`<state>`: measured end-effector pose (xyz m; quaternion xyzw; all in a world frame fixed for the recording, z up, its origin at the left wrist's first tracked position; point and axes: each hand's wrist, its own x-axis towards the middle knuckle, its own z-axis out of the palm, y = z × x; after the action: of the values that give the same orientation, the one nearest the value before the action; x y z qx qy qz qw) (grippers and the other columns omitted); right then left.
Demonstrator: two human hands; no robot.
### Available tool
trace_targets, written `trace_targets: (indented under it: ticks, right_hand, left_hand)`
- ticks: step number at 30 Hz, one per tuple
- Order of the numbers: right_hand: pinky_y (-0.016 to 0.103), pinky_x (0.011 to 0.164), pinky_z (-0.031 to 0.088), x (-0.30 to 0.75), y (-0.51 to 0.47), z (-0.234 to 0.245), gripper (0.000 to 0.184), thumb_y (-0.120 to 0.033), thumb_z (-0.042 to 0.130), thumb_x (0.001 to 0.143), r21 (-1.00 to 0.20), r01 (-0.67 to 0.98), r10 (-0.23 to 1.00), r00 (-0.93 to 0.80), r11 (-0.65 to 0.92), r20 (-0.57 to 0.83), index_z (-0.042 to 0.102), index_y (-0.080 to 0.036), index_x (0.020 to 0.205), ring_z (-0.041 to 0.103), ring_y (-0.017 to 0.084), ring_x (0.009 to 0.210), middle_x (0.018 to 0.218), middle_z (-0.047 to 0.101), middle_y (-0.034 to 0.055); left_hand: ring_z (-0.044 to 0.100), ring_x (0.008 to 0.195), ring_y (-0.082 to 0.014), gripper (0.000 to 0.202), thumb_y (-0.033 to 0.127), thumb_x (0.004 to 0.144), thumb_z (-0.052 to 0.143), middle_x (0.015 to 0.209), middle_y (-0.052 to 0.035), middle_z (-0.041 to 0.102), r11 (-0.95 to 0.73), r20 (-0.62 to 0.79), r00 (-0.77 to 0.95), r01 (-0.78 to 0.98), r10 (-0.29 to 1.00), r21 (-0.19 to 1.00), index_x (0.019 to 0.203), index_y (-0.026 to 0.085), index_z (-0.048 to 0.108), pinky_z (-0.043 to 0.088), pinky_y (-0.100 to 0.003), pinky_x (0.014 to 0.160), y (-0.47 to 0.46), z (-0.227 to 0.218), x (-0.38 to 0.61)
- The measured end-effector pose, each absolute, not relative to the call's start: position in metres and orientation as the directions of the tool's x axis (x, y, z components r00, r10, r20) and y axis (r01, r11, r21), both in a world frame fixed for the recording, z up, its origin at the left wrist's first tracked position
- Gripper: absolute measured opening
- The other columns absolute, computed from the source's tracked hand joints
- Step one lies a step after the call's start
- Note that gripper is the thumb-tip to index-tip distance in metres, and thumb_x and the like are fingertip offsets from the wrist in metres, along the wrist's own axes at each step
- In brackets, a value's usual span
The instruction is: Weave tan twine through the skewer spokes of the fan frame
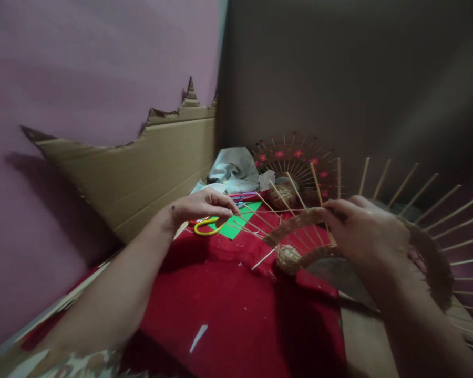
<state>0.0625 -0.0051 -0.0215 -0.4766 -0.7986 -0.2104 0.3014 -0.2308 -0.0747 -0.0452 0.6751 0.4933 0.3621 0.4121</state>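
Observation:
A fan-shaped frame of thin wooden sticks, with bands of brown twine woven across them [437, 262], spreads over the right side. My right hand [362, 226] is closed on its upper woven band, thumb and fingers pinching near the sticks. To the left, my left hand [213, 205] pinches a thin strand of twine [260, 211] that stretches across to the band by my right fingers. A ball of twine [288, 259] lies on the red cloth [220, 283] below the frame. Beside my left hand lies a pair of scissors with yellow handles [207, 227].
Cut cardboard [169, 157] leans against the pink wall on the left. At the back stand a flower-decorated stick fan [279, 154], another twine ball [281, 196] and a pale crumpled bag [234, 168]. Green paper [236, 226] and a white scrap [198, 338] lie on the cloth.

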Motion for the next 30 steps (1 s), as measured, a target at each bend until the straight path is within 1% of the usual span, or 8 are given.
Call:
trace_targets:
  ticks: [4, 9, 12, 16, 18, 26, 28, 30]
  right_hand:
    - [0.025, 0.046, 0.018, 0.062, -0.005, -0.022, 0.021, -0.040, 0.056, 0.081, 0.044, 0.891, 0.635, -0.357, 0.453, 0.685, 0.069, -0.025, 0.084, 0.049, 0.014, 0.057, 0.079, 0.061, 0.0014]
    - [0.026, 0.047, 0.020, 0.062, -0.005, -0.022, 0.021, -0.039, 0.055, 0.081, 0.034, 0.875, 0.616, -0.367, 0.483, 0.697, 0.070, -0.024, 0.086, 0.051, 0.015, 0.059, 0.079, 0.061, 0.0020]
    - [0.026, 0.047, 0.022, 0.063, -0.007, -0.021, 0.021, -0.039, 0.055, 0.081, 0.025, 0.865, 0.608, -0.373, 0.502, 0.701, 0.070, -0.025, 0.085, 0.052, 0.015, 0.060, 0.079, 0.062, 0.0022]
    - [0.027, 0.048, 0.024, 0.065, -0.009, -0.019, 0.023, -0.038, 0.053, 0.082, 0.015, 0.843, 0.593, -0.391, 0.538, 0.704, 0.070, -0.024, 0.081, 0.054, 0.016, 0.062, 0.080, 0.062, 0.0031]
    - [0.027, 0.048, 0.025, 0.066, -0.010, -0.019, 0.023, -0.038, 0.052, 0.082, 0.008, 0.831, 0.581, -0.397, 0.557, 0.710, 0.070, -0.024, 0.080, 0.054, 0.017, 0.064, 0.080, 0.063, 0.0034]
    - [0.027, 0.049, 0.029, 0.071, -0.013, -0.017, 0.021, -0.039, 0.056, 0.080, -0.014, 0.829, 0.572, -0.374, 0.559, 0.730, 0.070, -0.023, 0.082, 0.056, 0.018, 0.064, 0.082, 0.065, 0.0028]
    - [0.028, 0.050, 0.030, 0.072, -0.014, -0.016, 0.022, -0.038, 0.054, 0.082, -0.021, 0.823, 0.578, -0.379, 0.567, 0.722, 0.070, -0.023, 0.082, 0.057, 0.018, 0.065, 0.081, 0.065, 0.0034]
    - [0.028, 0.050, 0.030, 0.074, -0.014, -0.014, 0.023, -0.039, 0.055, 0.082, -0.033, 0.824, 0.578, -0.368, 0.565, 0.728, 0.071, -0.023, 0.081, 0.057, 0.018, 0.066, 0.081, 0.064, 0.0036]
  left_hand:
    - [0.050, 0.045, -0.0074, 0.023, 0.021, 0.076, 0.061, 0.050, 0.0019, 0.057, -0.142, 0.040, 0.310, 0.316, 0.950, 0.938, 0.098, 0.012, 0.066, 0.039, -0.017, 0.045, -0.067, -0.054, -0.233]
    - [0.049, 0.047, -0.0062, 0.015, 0.021, 0.074, 0.063, 0.053, 0.0006, 0.056, -0.162, 0.062, 0.272, 0.362, 0.960, 0.918, 0.085, 0.011, 0.070, 0.039, -0.016, 0.046, -0.057, -0.062, -0.236]
    - [0.046, 0.049, -0.0060, 0.016, 0.020, 0.072, 0.064, 0.056, -0.0005, 0.058, -0.186, 0.090, 0.271, 0.353, 0.958, 0.917, 0.085, 0.012, 0.072, 0.038, -0.017, 0.046, -0.058, -0.060, -0.237]
    - [0.045, 0.046, -0.0061, 0.015, 0.020, 0.070, 0.066, 0.055, -0.0011, 0.058, -0.126, 0.028, 0.302, 0.310, 0.953, 0.942, 0.081, 0.013, 0.073, 0.037, -0.018, 0.044, -0.062, -0.056, -0.236]
    - [0.044, 0.045, -0.0059, 0.013, 0.019, 0.068, 0.067, 0.053, -0.0011, 0.058, -0.081, -0.006, 0.306, 0.272, 0.952, 0.959, 0.078, 0.013, 0.072, 0.036, -0.017, 0.043, -0.062, -0.058, -0.235]
    - [0.039, 0.039, -0.0062, 0.014, 0.020, 0.066, 0.068, 0.043, 0.0004, 0.050, 0.017, 0.001, 0.325, -0.050, 0.946, 0.999, 0.075, 0.010, 0.070, 0.028, -0.017, 0.037, -0.051, -0.085, -0.235]
    - [0.037, 0.038, -0.0058, 0.014, 0.020, 0.066, 0.068, 0.042, 0.0015, 0.049, 0.021, 0.005, 0.304, -0.081, 0.953, 0.997, 0.076, 0.011, 0.070, 0.030, -0.019, 0.039, -0.050, -0.089, -0.232]
    - [0.038, 0.040, -0.0062, 0.015, 0.020, 0.066, 0.069, 0.045, 0.0011, 0.051, 0.024, -0.016, 0.292, -0.024, 0.956, 0.999, 0.077, 0.011, 0.070, 0.030, -0.019, 0.040, -0.049, -0.090, -0.226]
